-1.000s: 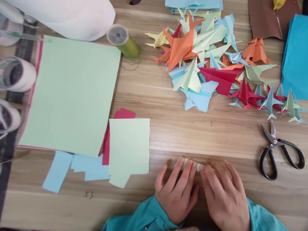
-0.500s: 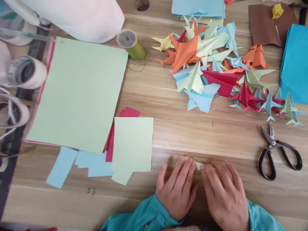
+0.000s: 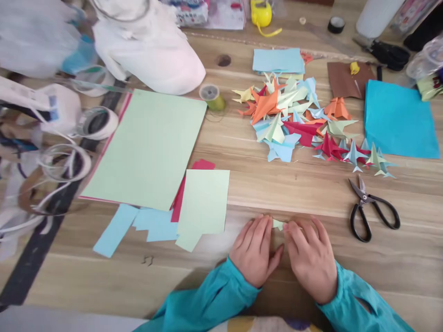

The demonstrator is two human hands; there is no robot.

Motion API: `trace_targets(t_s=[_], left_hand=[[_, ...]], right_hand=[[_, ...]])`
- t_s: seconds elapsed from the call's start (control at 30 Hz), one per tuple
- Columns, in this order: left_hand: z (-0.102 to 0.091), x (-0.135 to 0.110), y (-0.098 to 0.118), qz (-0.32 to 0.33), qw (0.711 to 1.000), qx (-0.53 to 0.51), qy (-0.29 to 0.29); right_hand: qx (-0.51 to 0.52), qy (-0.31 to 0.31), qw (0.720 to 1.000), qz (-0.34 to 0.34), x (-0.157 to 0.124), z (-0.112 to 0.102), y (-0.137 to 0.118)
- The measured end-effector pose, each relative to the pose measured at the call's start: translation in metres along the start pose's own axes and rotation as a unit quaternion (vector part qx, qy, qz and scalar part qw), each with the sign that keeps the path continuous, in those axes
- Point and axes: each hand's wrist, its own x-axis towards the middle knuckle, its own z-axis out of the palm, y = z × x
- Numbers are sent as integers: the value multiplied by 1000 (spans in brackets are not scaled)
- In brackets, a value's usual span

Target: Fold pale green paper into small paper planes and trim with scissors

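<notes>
A small piece of light green folded paper (image 3: pixel 278 224) lies on the wooden table near the front, mostly covered by my fingers. My left hand (image 3: pixel 254 251) holds its left part down, fingers close together and thumb pointing away to the right. On the other side my right hand (image 3: pixel 309 258) grips the right part, fingertips bent onto it. Only a short strip shows between the two hands. To the left lies a flat light green sheet (image 3: pixel 207 198); black-handled scissors (image 3: pixel 365 198) rest half open on the right.
A pile of folded paper shapes (image 3: pixel 277 108) lies beyond my hands. A large green sheet (image 3: pixel 148 147) covers red paper at left, near blue offcuts (image 3: pixel 116 230). Behind stand a green thread spool (image 3: pixel 212 97) and a yellow tape measure (image 3: pixel 261 14). Blue paper (image 3: pixel 401 120) is at right.
The view has tilted up and shifted, bringing more of the table's back into sight. My left fingers are drawn closer together; both hands stay on the folded paper.
</notes>
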Motion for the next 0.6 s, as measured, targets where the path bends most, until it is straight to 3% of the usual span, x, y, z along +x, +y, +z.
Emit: trace_targets(t_s=[0.33,0.6], left_hand=[[6,-3,-7,-7,998,37,52],[3,-6,-39,-71,993,57,74]], right_hand=[[-47,29,998,-27,0,6,5],[-63,66,995,-32,0,14,10]])
